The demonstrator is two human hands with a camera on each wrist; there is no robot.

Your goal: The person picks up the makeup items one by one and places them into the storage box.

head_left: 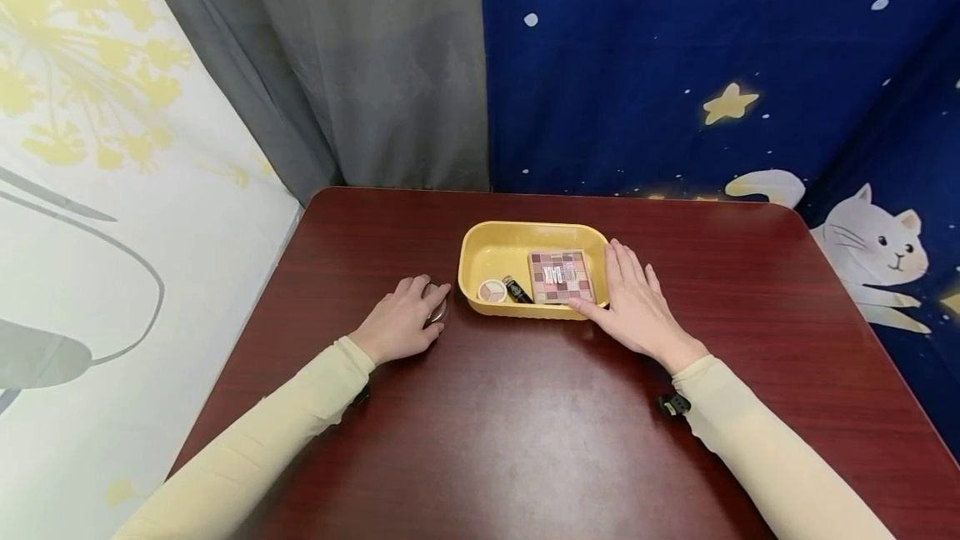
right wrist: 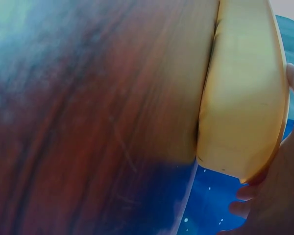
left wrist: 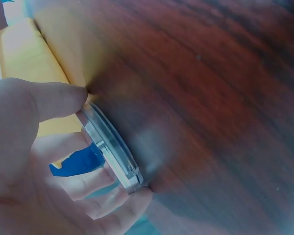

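Note:
In the head view, my left hand [head_left: 401,319] is on the table just left of a yellow tray [head_left: 472,261]. Its thumb and fingers grip the edge of a round, silvery compact [left wrist: 112,147], mostly covered by the hand from above. My right hand [head_left: 637,307] touches the tray's right end, its fingers straight along the outer side and its thumb at the front rim. Inside the tray lie a square eyeshadow palette [head_left: 561,277], a small black tube [head_left: 517,290] and a small round pan with several pale segments [head_left: 492,292].
A dark red wooden table [head_left: 517,423] carries the tray near its far edge. Grey curtain [head_left: 390,65] and blue starry curtain [head_left: 637,65] hang behind it. A white wall panel with yellow flowers [head_left: 112,232] stands along the left.

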